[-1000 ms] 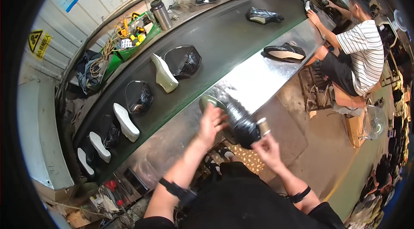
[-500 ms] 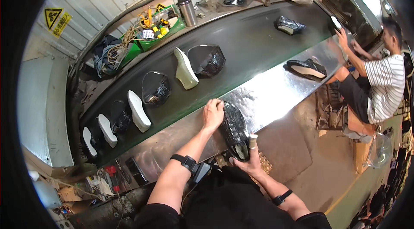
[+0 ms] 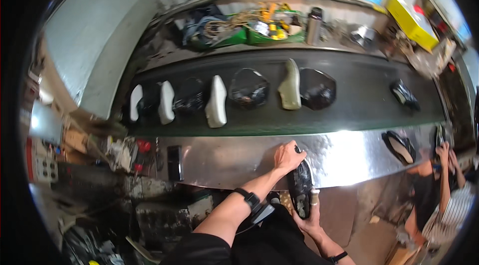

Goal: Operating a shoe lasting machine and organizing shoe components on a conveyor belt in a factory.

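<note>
Right hand [image 3: 309, 222] partly behind the black shoe [image 3: 301, 187], fingertips out of sight.

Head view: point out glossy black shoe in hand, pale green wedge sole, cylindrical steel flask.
Glossy black shoe [image 3: 300, 185], head view: middle of visible surface.
Pale green wedge sole [image 3: 291, 87], head view: its midsection.
Cylindrical steel flask [image 3: 314, 29], head view: body.

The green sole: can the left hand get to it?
Probably yes: nothing seems to stand between the left hand and the green sole, though it would have to leave the black shoe first.
</note>
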Tool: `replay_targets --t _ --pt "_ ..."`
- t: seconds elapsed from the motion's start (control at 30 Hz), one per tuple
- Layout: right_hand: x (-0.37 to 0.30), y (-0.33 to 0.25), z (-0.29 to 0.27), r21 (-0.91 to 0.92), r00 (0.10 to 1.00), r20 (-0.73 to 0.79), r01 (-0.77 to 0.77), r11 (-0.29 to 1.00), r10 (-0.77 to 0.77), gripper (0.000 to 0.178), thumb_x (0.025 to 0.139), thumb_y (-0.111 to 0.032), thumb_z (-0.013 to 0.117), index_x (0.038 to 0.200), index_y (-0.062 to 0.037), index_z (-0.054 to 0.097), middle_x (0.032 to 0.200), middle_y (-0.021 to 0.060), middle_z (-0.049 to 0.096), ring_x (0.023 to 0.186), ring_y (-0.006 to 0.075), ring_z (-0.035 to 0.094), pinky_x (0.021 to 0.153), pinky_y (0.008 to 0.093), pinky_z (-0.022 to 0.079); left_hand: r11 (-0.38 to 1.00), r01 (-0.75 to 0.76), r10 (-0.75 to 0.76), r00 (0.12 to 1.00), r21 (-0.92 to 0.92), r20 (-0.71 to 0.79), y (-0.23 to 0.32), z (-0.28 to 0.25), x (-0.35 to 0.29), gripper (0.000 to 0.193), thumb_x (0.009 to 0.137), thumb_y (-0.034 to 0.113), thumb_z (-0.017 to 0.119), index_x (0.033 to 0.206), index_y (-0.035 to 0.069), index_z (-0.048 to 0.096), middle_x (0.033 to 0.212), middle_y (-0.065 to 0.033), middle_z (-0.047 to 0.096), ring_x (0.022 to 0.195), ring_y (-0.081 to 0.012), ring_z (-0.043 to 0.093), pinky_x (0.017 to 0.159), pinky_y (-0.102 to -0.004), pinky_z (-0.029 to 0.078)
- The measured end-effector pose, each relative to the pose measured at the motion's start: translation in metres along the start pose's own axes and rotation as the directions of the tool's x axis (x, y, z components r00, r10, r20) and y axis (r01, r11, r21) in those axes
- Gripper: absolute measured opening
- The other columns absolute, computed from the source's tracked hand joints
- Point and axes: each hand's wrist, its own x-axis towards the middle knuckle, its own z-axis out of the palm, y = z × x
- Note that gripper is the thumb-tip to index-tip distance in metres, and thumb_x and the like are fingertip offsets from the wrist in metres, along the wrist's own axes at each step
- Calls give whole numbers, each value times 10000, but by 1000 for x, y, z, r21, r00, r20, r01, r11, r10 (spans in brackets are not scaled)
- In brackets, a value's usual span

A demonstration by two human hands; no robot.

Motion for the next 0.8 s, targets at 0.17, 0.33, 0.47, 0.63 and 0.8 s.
replay_targets --t 0.17,0.33,0.47,0.63,0.8 --pt "84 -67 32 453 725 540 -678 579 427 974 977 -241 619 1561 -47 -136 1629 165 167 1469 315 258 1171 394 278 966 222 -248 943 -136 -221 -40 -137 -80 361 732 356 719 867 31 639 894 -205 699 873 -393 674 786 -476 517" --pt "108 -167 114 196 449 823 -800 567 349 654 1007 -196 571 1559 -49 253 1327 124 575 1179 194 571 1004 316 456 900 285 -431 703 -331 -566 -98 -227 -200 360 765 356 727 882 27 640 834 -204 691 834 -367 689 758 -425 526" --pt "58 -238 203 266 393 919 -639 722 9 588 1006 -69 551 1538 -38 303 1131 95 668 999 144 638 894 276 510 874 259 -483 365 -412 -796 -146 -291 -328 329 798 325 712 875 20 616 831 -214 679 815 -372 683 729 -429 513" --pt "-64 -319 311 223 195 973 -620 753 -127 442 979 -85 624 1384 24 484 1101 73 675 964 102 614 837 259 495 776 331 -547 -69 -537 -834 -197 -351 -517 396 942 407 576 1059 28 591 939 -212 684 916 -374 660 807 -446 492" --pt "-171 -396 390 118 21 989 -708 697 -146 506 960 -198 681 1336 86 497 1068 77 689 885 104 619 804 274 506 785 -260 -617 -258 -562 -743 -238 -377 -670 460 1006 458 554 1115 14 608 1035 -39 624 953 -124 557 847 -283 438"
